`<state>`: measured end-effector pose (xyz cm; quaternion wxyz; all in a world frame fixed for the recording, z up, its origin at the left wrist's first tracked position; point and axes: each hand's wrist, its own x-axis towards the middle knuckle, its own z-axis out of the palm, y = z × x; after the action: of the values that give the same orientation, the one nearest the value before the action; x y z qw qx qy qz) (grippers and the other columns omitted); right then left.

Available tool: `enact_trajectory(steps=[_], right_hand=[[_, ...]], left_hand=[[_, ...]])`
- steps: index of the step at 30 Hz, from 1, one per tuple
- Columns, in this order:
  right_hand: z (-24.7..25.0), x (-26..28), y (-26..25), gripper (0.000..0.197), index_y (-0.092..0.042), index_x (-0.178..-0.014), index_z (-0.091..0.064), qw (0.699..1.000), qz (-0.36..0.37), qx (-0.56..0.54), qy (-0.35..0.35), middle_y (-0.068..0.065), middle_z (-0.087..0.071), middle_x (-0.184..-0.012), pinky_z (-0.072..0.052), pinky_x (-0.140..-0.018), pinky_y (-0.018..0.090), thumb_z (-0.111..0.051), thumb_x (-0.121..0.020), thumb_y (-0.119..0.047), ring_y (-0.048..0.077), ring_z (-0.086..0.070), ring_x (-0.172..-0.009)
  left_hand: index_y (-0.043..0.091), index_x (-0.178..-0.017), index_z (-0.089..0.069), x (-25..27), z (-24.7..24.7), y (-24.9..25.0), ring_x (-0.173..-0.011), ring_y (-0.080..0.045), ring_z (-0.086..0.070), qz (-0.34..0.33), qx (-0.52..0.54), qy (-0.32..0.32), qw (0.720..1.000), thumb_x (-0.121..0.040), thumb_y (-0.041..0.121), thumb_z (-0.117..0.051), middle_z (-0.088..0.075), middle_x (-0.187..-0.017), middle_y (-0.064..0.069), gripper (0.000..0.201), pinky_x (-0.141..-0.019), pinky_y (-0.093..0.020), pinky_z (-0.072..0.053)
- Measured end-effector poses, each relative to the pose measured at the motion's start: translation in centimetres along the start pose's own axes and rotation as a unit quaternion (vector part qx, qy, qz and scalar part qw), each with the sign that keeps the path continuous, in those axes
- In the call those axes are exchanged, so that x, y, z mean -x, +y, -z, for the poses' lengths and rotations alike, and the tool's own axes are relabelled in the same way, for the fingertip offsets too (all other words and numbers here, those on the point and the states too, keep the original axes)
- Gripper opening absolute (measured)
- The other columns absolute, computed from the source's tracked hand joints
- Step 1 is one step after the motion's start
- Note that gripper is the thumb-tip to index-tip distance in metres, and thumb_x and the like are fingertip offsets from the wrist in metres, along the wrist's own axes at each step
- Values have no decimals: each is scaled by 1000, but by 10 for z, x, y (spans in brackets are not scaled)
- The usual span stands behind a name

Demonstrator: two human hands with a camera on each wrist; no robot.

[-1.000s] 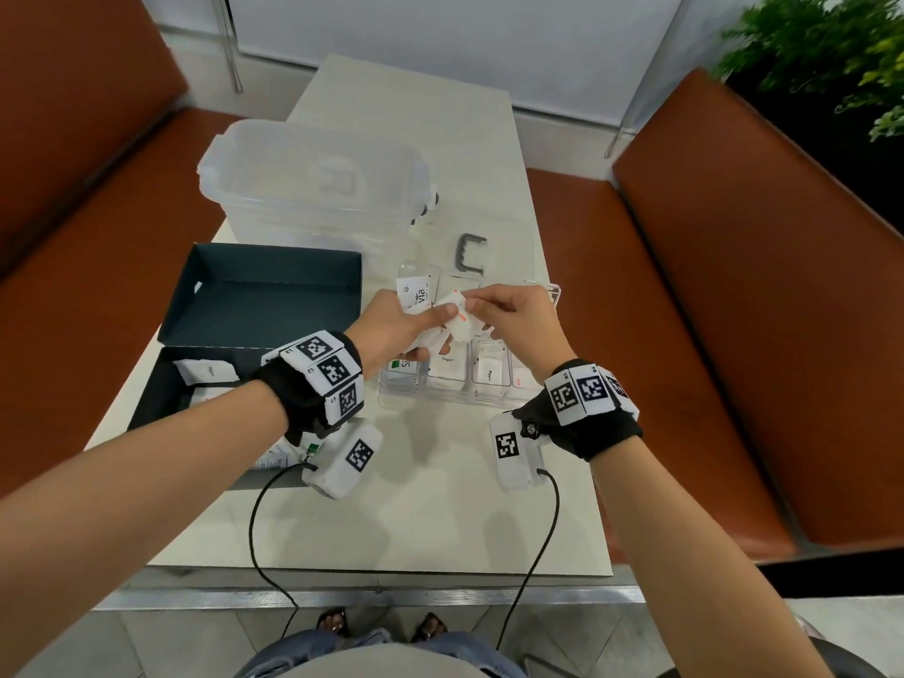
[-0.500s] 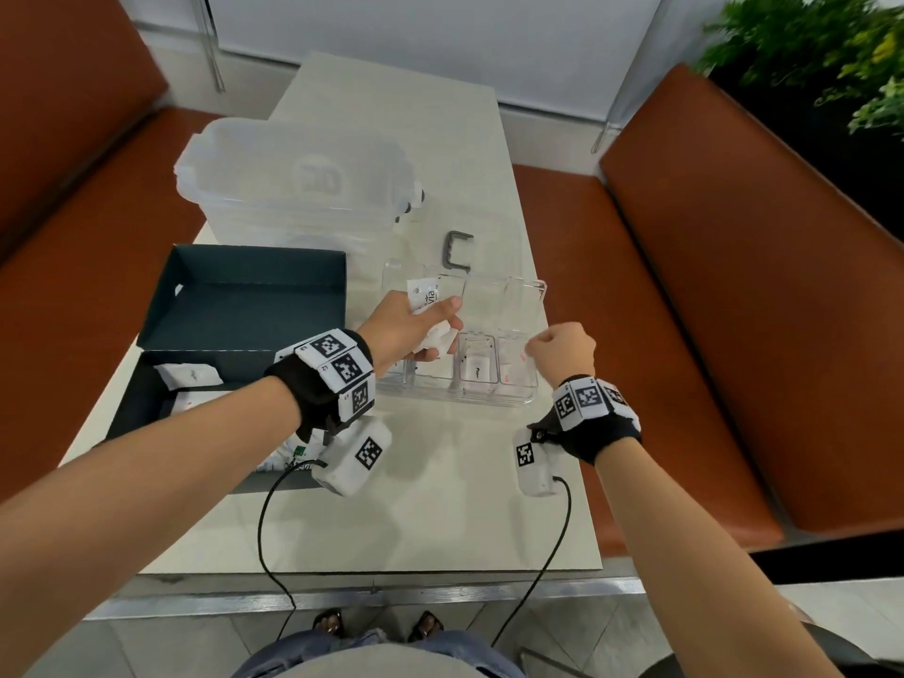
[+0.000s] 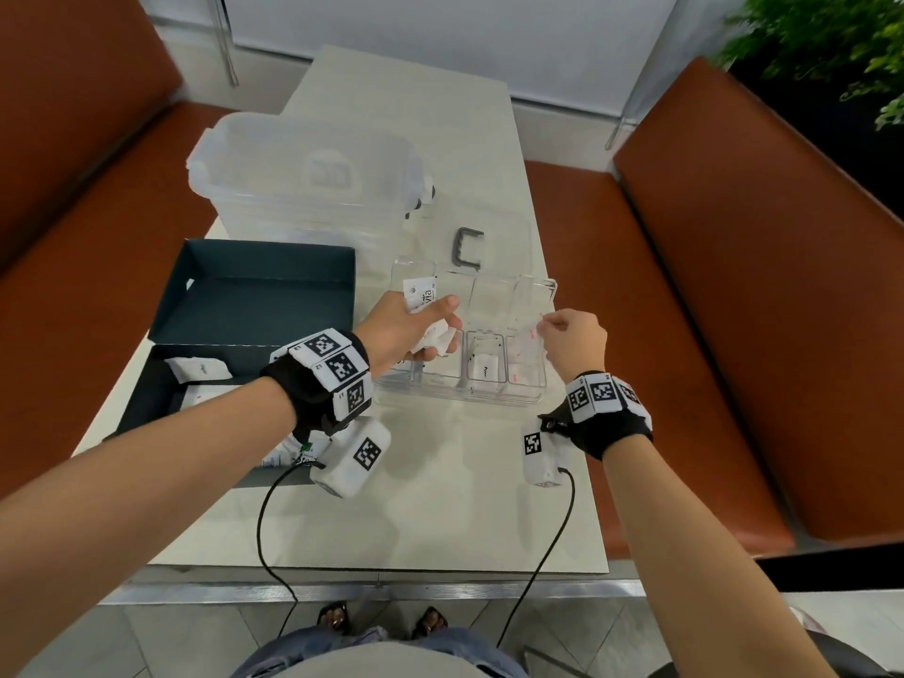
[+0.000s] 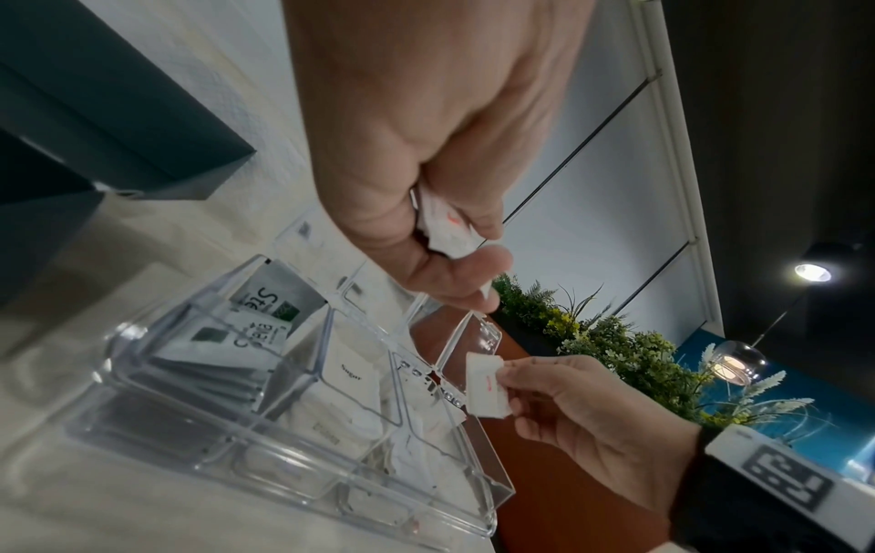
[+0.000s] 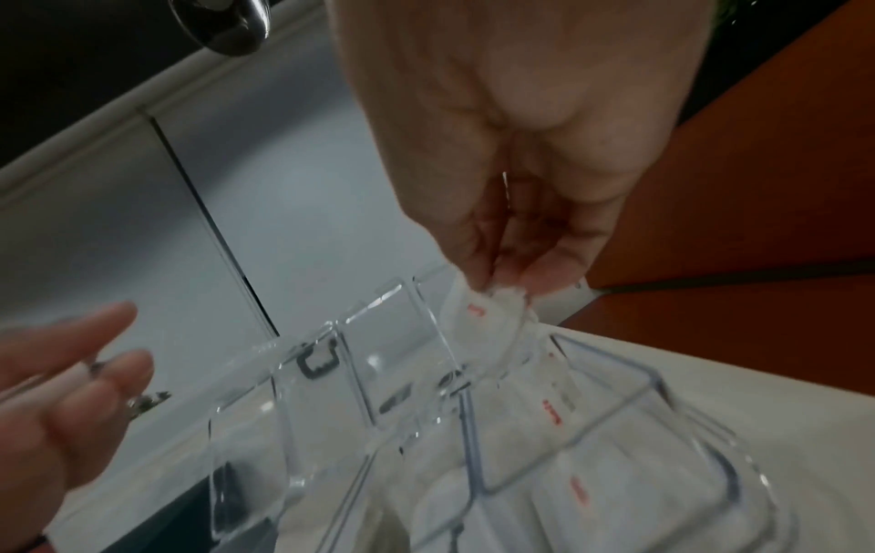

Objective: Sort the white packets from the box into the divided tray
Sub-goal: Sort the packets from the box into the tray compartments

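My left hand (image 3: 442,325) grips a bundle of white packets (image 3: 424,298) over the left end of the clear divided tray (image 3: 533,401); the left wrist view shows that bundle (image 4: 450,228) crumpled between thumb and fingers. My right hand (image 3: 543,330) pinches one white packet with red print (image 3: 532,335) just above the tray's right-hand compartments; the packet (image 5: 483,318) hangs from the fingertips over the tray rim (image 5: 662,381). Several packets lie in the tray's near compartments (image 4: 350,378). More white packets (image 3: 198,369) lie in the dark box (image 3: 142,408) at the left.
The box's dark lid (image 3: 259,291) lies behind the box. A clear plastic tub (image 3: 303,188) stands at the back left, and a dark U-shaped clip (image 3: 467,247) lies behind the tray. Orange benches (image 3: 734,335) flank the narrow table (image 3: 440,521).
My right hand has drawn away from the left hand's bundle with one packet and moved right, over the tray's right side. The left hand keeps its bundle.
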<state>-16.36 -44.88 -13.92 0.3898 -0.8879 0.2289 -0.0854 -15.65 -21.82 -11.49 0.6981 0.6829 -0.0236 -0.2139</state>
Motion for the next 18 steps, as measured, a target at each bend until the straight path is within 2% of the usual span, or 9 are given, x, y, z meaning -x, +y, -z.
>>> enact_trajectory(steps=[2, 4, 6, 8, 10, 14, 16, 18], right_hand=[[4, 1, -3, 19, -3, -101, -69, 998, 2, -60, -20, 4, -68, -78, -57, -67, 28, -57, -89, -9, 15, -65, -66], [6, 7, -8, 12, -3, -94, -68, 989, 0, -140, -56, 6, -67, -72, -54, -57, 23, -58, -88, -6, 12, -63, -59], [9, 15, -15, 8, -3, -90, -67, 969, 3, -226, -100, 8, -67, -72, -52, -55, 24, -59, -88, -4, 15, -62, -59], [10, 21, -23, 6, -3, -90, -66, 949, 10, -282, -137, 7, -66, -70, -51, -55, 24, -60, -89, -2, 16, -62, -60], [10, 27, -29, 5, -2, -92, -64, 938, 20, -306, -164, 6, -65, -69, -51, -55, 24, -60, -89, -1, 16, -62, -61], [13, 32, -35, 9, -5, -96, -65, 935, 40, -299, -187, 9, -67, -73, -52, -57, 25, -60, -90, -1, 17, -64, -63], [17, 31, -37, 19, -12, -108, -67, 954, 84, -231, -169, 8, -70, -82, -53, -58, 24, -61, -90, -8, 16, -66, -66], [20, 28, -41, 24, -22, -114, -68, 972, 151, -129, -128, -3, -71, -88, -53, -58, 18, -63, -90, -18, 6, -65, -65]], left_hand=[[2, -89, -71, -1, -1, 1, -70, -20, -66, 8, -7, -1, 1000, -91, 33, -65, -70, -73, -8, 32, -51, -21, -51], [2, -93, -71, -5, -4, 1, -68, -16, -66, 11, -29, 3, 1000, -89, 31, -68, -71, -74, -4, 30, -49, -18, -49], [1, -98, -70, -9, -11, 0, -67, -12, -65, 8, -51, 13, 999, -88, 29, -71, -70, -80, -5, 30, -50, -17, -50], [7, -94, -70, -13, -18, -1, -62, -10, -65, -5, -69, 18, 997, -87, 28, -72, -70, -84, -8, 23, -51, -18, -51], [13, -92, -72, -14, -24, -1, -62, -12, -67, -24, -80, 11, 996, -87, 29, -72, -72, -85, -8, 17, -52, -21, -52], [16, -96, -70, -15, -29, -1, -64, -19, -71, -47, -67, 6, 997, -89, 23, -70, -74, -89, -7, 10, -47, -20, -48], [17, -94, -69, -15, -29, 0, -62, -17, -71, -55, -80, 9, 995, -89, 23, -70, -74, -87, -6, 8, -47, -21, -48], [21, -89, -68, -15, -29, -1, -60, -11, -69, -64, -105, 4, 992, -89, 25, -70, -73, -78, 2, 4, -48, -21, -48]])
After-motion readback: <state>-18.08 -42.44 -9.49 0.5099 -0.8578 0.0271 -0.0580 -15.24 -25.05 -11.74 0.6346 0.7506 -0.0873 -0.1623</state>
